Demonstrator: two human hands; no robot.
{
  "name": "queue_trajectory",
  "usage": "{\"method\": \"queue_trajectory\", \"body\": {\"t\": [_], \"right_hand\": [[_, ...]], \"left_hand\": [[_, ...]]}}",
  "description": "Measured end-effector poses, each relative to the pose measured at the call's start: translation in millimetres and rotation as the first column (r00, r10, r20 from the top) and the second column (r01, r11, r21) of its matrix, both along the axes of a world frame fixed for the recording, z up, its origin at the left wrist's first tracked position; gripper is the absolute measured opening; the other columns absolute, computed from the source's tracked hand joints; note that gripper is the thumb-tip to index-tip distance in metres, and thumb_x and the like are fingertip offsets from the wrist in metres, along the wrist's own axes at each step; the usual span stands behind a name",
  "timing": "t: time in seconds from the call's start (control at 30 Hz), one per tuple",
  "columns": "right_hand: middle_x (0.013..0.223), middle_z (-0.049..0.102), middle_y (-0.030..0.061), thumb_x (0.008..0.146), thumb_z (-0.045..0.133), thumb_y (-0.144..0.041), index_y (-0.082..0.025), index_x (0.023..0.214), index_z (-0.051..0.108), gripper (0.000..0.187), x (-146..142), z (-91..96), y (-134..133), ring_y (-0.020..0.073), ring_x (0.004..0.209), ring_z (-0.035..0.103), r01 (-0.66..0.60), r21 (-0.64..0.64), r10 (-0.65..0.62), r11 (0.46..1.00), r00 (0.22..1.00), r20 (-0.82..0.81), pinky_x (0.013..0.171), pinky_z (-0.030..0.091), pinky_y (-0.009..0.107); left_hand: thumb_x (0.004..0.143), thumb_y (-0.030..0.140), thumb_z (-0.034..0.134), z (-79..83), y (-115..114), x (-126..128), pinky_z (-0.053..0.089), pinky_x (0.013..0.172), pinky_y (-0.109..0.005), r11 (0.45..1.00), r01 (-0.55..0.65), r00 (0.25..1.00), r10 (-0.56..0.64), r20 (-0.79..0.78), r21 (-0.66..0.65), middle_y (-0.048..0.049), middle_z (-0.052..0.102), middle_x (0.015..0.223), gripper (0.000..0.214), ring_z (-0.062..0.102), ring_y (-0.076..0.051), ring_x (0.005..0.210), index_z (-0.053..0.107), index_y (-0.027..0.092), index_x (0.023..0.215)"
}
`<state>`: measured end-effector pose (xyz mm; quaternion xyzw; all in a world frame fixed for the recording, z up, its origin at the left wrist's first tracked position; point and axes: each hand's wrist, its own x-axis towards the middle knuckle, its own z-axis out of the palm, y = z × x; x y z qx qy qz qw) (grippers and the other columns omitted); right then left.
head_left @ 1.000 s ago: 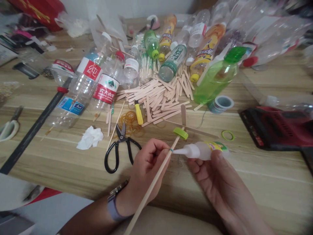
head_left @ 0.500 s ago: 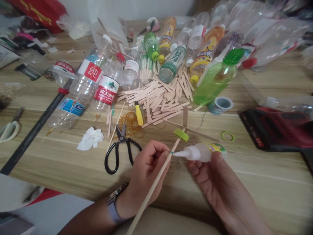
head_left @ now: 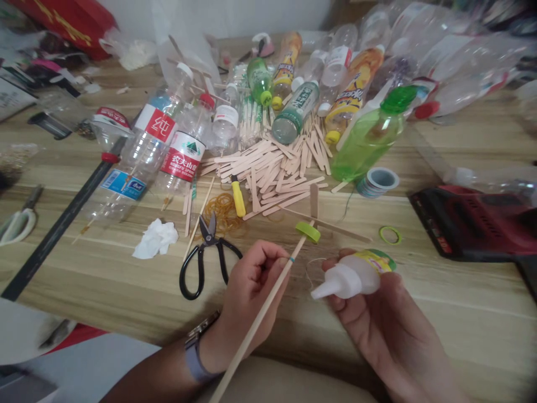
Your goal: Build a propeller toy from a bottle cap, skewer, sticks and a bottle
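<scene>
My left hand [head_left: 260, 285] is closed around a long thin wooden stick [head_left: 257, 329], which slants up and away from me. A narrow teal band [head_left: 292, 259] circles the stick beside my fingertips. Near its far end sits a lime-green plastic ring [head_left: 307, 231]. Beyond that, flat craft sticks [head_left: 314, 200] cross at an angle; whether they join the stick I cannot tell. My right hand [head_left: 377, 319] grips a small white glue bottle [head_left: 350, 277], its nozzle tilted down to the left and apart from the stick. A fine thread loops beside the nozzle.
Black-handled scissors [head_left: 208, 246], a crumpled tissue [head_left: 156, 239], a yellow-handled tool [head_left: 238, 197] and rubber bands [head_left: 222, 211] lie left of centre. Behind them are piled craft sticks [head_left: 268, 168] and several plastic bottles. A thread spool [head_left: 377, 182] and a red-black power tool [head_left: 474, 221] are at right.
My right hand has drawn the glue bottle back from the teal band, right and slightly down, and its nozzle now tips lower. My left hand and the stick have barely shifted.
</scene>
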<state>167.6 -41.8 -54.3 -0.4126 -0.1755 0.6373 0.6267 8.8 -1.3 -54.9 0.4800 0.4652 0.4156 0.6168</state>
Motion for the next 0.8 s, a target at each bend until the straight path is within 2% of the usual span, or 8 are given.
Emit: {"method": "queue_trajectory", "body": {"t": [0.1,0.2,0.33,0.5,0.57,0.67,0.8], "right_hand": [[0.090,0.077,0.0046,0.078,0.079,-0.047,-0.026,0.095,0.078,0.027,5,4.4,1,0.0173,0.078,0.075,-0.026,0.034,0.028,0.999,0.997,-0.077,0.065,0.062,0.018],[0.091,0.077,0.0050,0.074,0.082,-0.045,-0.027,0.095,0.078,0.028,17,5.7,-2,0.0175,0.075,0.075,-0.036,0.027,0.038,0.999,0.997,-0.067,0.061,0.062,0.018],[0.093,0.077,0.0047,0.067,0.087,-0.044,-0.029,0.095,0.079,0.033,36,-1.6,-12,0.0171,0.075,0.075,0.029,0.016,-0.028,0.999,0.999,-0.029,0.069,0.061,0.016],[0.096,0.076,0.0039,0.070,0.086,-0.045,-0.030,0.098,0.078,0.033,48,-15.9,-29,0.0196,0.084,0.075,0.117,0.001,-0.117,0.993,0.993,-0.028,0.078,0.062,0.022],[0.101,0.076,0.0039,0.072,0.085,-0.043,-0.031,0.099,0.077,0.031,48,-18.5,-35,0.0200,0.089,0.074,0.124,-0.006,-0.124,0.992,0.992,0.017,0.083,0.060,0.023],[0.105,0.075,0.0047,0.075,0.082,-0.039,-0.032,0.104,0.076,0.030,49,-18.1,-42,0.0185,0.094,0.073,0.055,-0.034,-0.049,0.998,0.985,0.163,0.086,0.057,0.019],[0.107,0.075,0.0052,0.076,0.082,-0.042,-0.034,0.114,0.072,0.040,56,-15.1,-42,0.0194,0.103,0.071,-0.014,-0.065,0.034,0.998,0.948,0.316,0.088,0.055,0.019]], "left_hand": [[0.091,0.034,0.058,-1.0,1,-1,0.025,0.042,-0.018,1.000,-0.026,0.999,0.026,-0.021,0.007,0.0077,0.039,0.057,0.020,0.031,-0.009,0.048,0.054,0.021,0.076],[0.091,0.035,0.057,-3.2,1,-2,0.026,0.043,-0.018,0.999,-0.038,0.998,0.039,-0.043,0.014,0.0071,0.040,0.058,0.021,0.032,-0.009,0.049,0.054,0.021,0.076],[0.090,0.036,0.058,-5.0,3,-1,0.023,0.042,-0.018,0.998,-0.050,0.996,0.052,-0.077,0.025,0.0078,0.038,0.057,0.021,0.030,-0.009,0.048,0.053,0.021,0.075],[0.091,0.034,0.056,-3.6,4,-2,0.024,0.043,-0.019,0.996,-0.048,0.989,0.059,-0.138,0.079,0.0078,0.038,0.057,0.020,0.032,-0.009,0.049,0.053,0.021,0.076],[0.092,0.033,0.054,-3.9,4,-4,0.025,0.043,-0.019,0.994,-0.031,0.982,0.050,-0.182,0.109,0.0077,0.040,0.057,0.020,0.034,-0.009,0.049,0.053,0.021,0.077],[0.096,0.034,0.051,-6.0,2,-7,0.025,0.043,-0.020,0.981,0.001,0.962,0.052,-0.268,0.193,0.0070,0.045,0.060,0.020,0.037,-0.009,0.049,0.055,0.021,0.080],[0.097,0.032,0.049,-5.0,3,-10,0.031,0.047,-0.022,0.930,0.057,0.904,0.107,-0.414,0.363,0.0049,0.053,0.067,0.018,0.045,-0.010,0.054,0.055,0.021,0.084]]}}
